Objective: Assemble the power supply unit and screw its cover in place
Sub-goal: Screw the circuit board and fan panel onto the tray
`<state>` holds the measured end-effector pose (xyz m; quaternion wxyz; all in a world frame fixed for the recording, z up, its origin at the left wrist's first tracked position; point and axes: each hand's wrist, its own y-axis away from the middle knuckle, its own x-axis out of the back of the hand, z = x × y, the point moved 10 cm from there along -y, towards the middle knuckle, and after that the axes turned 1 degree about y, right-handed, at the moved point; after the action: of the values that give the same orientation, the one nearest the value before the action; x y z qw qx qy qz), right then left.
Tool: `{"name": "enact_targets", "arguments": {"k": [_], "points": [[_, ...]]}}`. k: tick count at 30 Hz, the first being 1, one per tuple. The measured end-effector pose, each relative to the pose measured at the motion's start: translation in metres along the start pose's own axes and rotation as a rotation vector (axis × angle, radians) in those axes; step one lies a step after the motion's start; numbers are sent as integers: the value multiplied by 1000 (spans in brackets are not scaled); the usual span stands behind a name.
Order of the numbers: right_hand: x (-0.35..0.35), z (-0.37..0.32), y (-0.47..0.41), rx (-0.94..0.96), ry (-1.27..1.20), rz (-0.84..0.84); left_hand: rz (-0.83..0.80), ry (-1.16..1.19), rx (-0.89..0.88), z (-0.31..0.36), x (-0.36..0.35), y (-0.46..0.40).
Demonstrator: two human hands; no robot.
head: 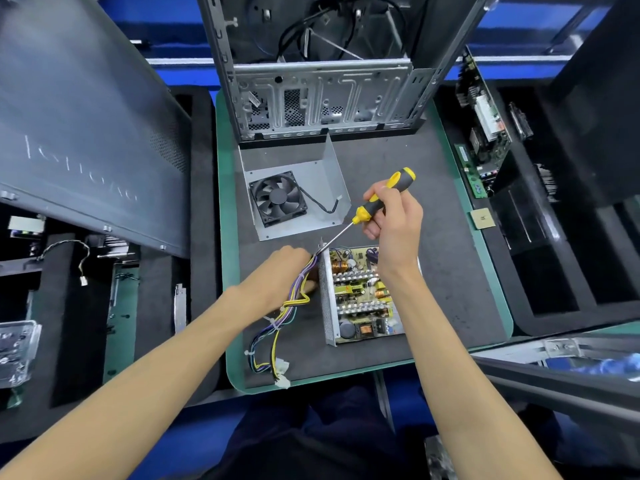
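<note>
The open power supply unit (360, 296) lies on the grey mat with its circuit board, coils and heat sinks exposed. Its bundle of coloured wires (277, 323) trails off to the near left and ends in white plugs. My left hand (280, 271) grips the wires right beside the unit's perforated left wall. My right hand (394, 213) holds a yellow and black screwdriver (377, 202); its shaft slants down to the unit's far left corner. The grey metal cover (308, 178), with a black fan (278, 199) mounted in it, lies apart just beyond the unit.
An empty computer case (322, 95) stands at the mat's far edge. A dark side panel (79, 126) leans at the left. Foam trays at the right hold a motherboard (485, 112), a memory stick (469, 171) and a processor chip (482, 218). The green-edged mat (450, 271) spreads under everything.
</note>
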<state>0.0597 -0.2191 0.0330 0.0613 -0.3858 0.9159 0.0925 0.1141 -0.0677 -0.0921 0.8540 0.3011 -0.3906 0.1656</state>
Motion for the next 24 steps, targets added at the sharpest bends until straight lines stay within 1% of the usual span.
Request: {"name": "enact_targets", "arguments": {"k": [6,10,16,20,24], "points": [[9,1,1,-4,-12,19,40,-22,-31,-3,7,0],[10,3,2,-8,-18,16,74,-36,-15,-3,19,5],[12,3,3,-12,-31,4,24,-62,-53,14,31,16],[17,1,2,-14,-44,11,113,-29,11,11,57,23],[20,-3,0,-17,-91,22,249,169,56,13,95,33]]}}
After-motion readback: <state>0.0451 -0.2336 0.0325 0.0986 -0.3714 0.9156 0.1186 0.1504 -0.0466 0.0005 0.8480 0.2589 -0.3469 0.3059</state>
